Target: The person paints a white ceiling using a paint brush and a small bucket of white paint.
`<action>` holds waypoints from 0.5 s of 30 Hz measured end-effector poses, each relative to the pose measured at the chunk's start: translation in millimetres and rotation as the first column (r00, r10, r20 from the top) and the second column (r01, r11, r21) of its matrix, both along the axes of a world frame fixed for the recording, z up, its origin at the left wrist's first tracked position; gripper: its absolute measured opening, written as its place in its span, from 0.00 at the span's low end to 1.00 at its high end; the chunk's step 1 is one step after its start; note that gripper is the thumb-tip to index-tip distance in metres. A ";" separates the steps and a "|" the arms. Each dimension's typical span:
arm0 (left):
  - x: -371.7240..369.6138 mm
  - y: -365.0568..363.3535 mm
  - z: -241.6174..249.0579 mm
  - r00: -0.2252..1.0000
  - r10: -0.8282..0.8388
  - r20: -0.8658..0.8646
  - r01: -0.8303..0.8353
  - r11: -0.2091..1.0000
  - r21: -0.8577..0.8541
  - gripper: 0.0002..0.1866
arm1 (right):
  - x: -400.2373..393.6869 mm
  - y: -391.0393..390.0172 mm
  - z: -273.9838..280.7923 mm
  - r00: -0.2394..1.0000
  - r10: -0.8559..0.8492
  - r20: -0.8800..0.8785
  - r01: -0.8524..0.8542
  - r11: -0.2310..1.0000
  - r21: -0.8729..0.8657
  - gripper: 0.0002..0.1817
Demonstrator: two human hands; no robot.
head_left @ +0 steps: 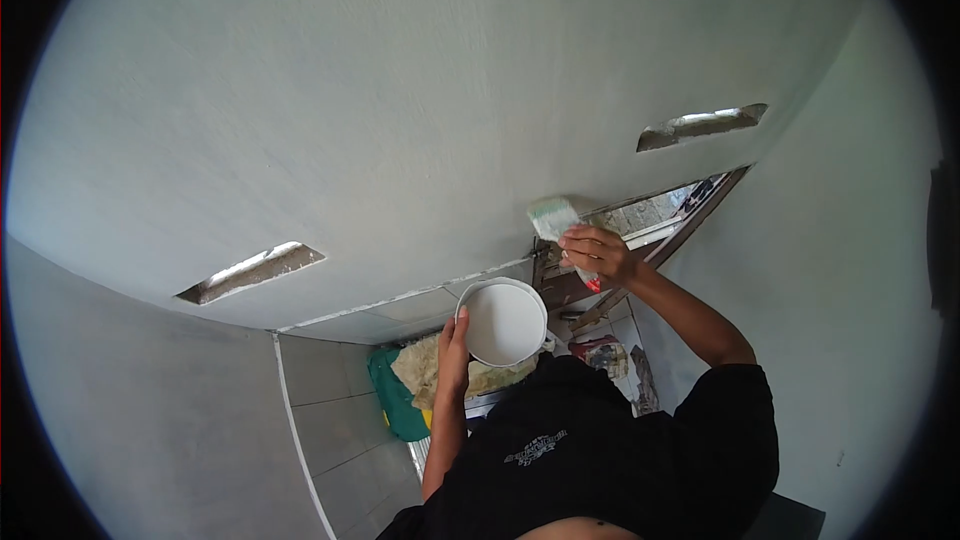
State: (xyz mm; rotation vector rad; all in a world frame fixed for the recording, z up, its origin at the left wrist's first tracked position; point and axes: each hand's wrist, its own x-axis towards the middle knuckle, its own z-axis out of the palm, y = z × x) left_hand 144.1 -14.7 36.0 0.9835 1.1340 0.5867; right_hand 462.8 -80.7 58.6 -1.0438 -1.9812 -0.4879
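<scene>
**Brush at ceiling, bucket held below**

The paint brush [553,217] is pressed bristles-first against the pale ceiling [400,90]. The right hand [597,253] is closed around its handle, whose red tip just shows beneath the fist; the rest of the handle is hidden. The left hand [455,345] grips the rim of a white bucket [503,322], thumb over the edge, fingers concealed behind it. The bucket's contents cannot be made out. Beyond the right hand, an opening [660,215] is partly blocked from sight. The dark shirt [600,450] is cut off below.

Soft daylight, strong fisheye vignette, perhaps slight blur.
</scene>
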 end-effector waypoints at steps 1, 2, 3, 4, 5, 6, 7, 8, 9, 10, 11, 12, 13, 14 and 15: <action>0.4 2.2 -3.1 1.000 0.005 0.005 -0.005 1.000 -0.012 0.39 | 0.3 0.4 -1.5 1.000 -0.006 -0.005 0.006 1.000 0.006 0.15; -0.4 2.3 -4.3 1.000 0.000 0.001 0.000 1.000 -0.006 0.39 | 0.6 -0.4 -2.0 0.998 0.013 -0.056 -0.018 0.996 -0.090 0.14; 1.3 1.2 2.6 1.000 -0.008 -0.002 0.008 1.000 0.001 0.38 | -0.1 -0.5 3.5 0.994 0.028 -0.106 -0.047 0.982 -0.182 0.13; 3.9 0.9 6.6 1.000 -0.017 -0.001 0.017 1.000 0.008 0.38 | 4.0 2.1 12.5 0.994 0.024 -0.106 -0.043 0.983 -0.177 0.13; 6.3 1.1 7.2 1.000 -0.022 0.001 0.022 1.000 0.013 0.38 | 10.0 8.1 33.3 0.986 0.020 -0.165 -0.049 0.983 -0.174 0.13; 6.9 0.5 7.2 1.000 -0.015 -0.007 0.016 1.000 0.025 0.37 | 14.5 12.9 56.0 0.974 0.015 -0.226 -0.055 0.983 -0.173 0.12; 8.0 0.7 7.6 1.000 -0.008 -0.013 0.008 0.999 0.039 0.36 | 16.7 17.0 81.3 0.967 0.008 -0.255 -0.046 0.989 -0.143 0.12; 9.7 0.3 11.5 1.000 -0.010 -0.010 0.011 0.999 0.046 0.36 | 19.3 20.3 110.2 0.959 0.003 -0.283 -0.037 0.993 -0.112 0.11; 11.0 -1.6 18.2 1.000 -0.004 -0.028 0.005 0.999 0.037 0.36 | 23.6 21.1 140.1 0.968 0.001 -0.250 -0.025 0.996 -0.091 0.11; 12.3 -2.7 22.8 0.999 0.001 -0.047 0.000 1.000 0.027 0.36 | 28.5 19.6 169.8 0.976 -0.003 -0.218 -0.013 0.997 -0.071 0.11; 12.9 -2.9 24.6 0.999 -0.002 -0.046 0.004 1.000 0.029 0.36 | 33.4 16.2 197.7 0.967 -0.016 -0.254 -0.004 0.997 -0.079 0.11; 12.9 -3.2 25.9 0.998 -0.005 -0.064 0.007 0.999 0.043 0.35 | 38.8 13.4 223.3 0.956 -0.030 -0.290 0.004 0.996 -0.089 0.11; 12.6 -3.9 26.3 0.997 -0.006 -0.083 0.011 0.998 0.056 0.35 | 48.3 12.2 246.0 0.974 -0.010 -0.227 0.007 1.000 -0.018 0.10; 11.8 -4.5 24.4 0.996 -0.007 -0.085 0.012 0.998 0.057 0.35 | 56.2 9.6 263.7 0.987 0.005 -0.162 0.004 0.999 0.054 0.10; 11.3 -4.2 20.2 0.998 0.000 -0.062 0.005 0.997 0.071 0.35 | 58.6 5.1 278.0 0.987 0.006 -0.163 0.003 0.998 0.055 0.10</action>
